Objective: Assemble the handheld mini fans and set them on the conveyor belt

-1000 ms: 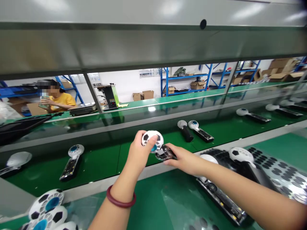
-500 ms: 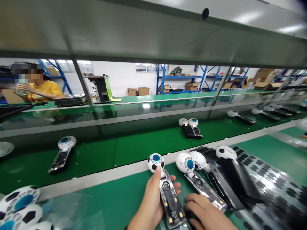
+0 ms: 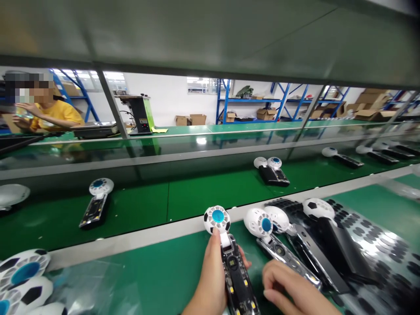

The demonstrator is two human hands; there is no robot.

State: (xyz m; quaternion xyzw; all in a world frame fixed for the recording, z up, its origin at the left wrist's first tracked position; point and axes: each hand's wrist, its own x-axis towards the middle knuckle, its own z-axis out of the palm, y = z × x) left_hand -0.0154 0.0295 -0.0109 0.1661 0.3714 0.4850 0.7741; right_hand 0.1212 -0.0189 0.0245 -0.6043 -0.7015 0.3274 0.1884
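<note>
My left hand (image 3: 210,278) is wrapped round a handheld device with a white round head patterned like a soccer ball (image 3: 217,219), blue at its centre. My thumb lies at the head's base. Its long dark body (image 3: 236,278) shows circuit parts and small yellow lights or pads; its lower end is cut off by the frame. Close to its right, my right hand (image 3: 288,284) has curled fingers; whatever they hold, if anything, is hidden. Beyond that hand lie similar devices, one with a clear-edged body (image 3: 288,259) and another with a black body (image 3: 348,249).
A sheet of black round stickers (image 3: 370,236) lies at right. Several ball-patterned heads (image 3: 31,267) and clear plastic film (image 3: 85,280) are at left. Across a pale rail, a green conveyor (image 3: 197,192) carries more devices (image 3: 98,199). A shelf overhangs. A person in yellow (image 3: 59,114) sits far left.
The view has shifted, so most things sit further right. The held device's head has tilted to face me more. My right hand's fingers have curled in and lie slightly further from the device.
</note>
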